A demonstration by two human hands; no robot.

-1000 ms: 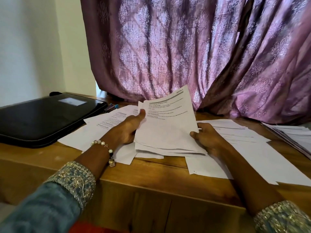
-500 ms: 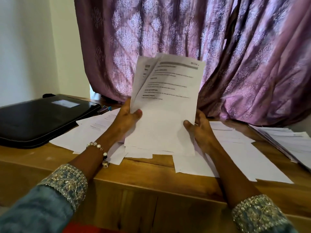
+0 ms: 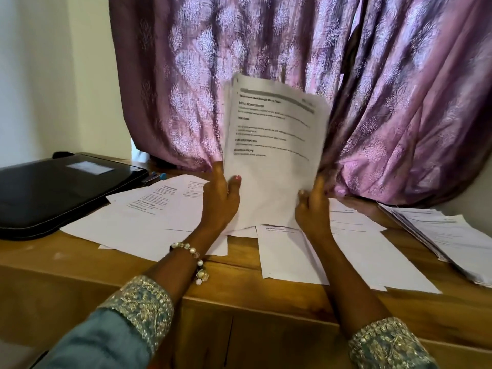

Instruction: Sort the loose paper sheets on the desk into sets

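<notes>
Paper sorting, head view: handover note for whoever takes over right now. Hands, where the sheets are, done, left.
Left hand: grips the left edge of the held bundle, thumb on the front.
Right hand: holds the bundle's right edge.
The bundle stands upright, bottom edge down at the desk, print facing the camera; text blurred.
Loose sheets on the left and loose sheets on the right lie spread flat and overlapping.
A side stack sits at far right.
Done: one bundle gathered; whether the side stack is a finished set, cannot tell.
Left: set the bundle down, sort the spread sheets.
</notes>
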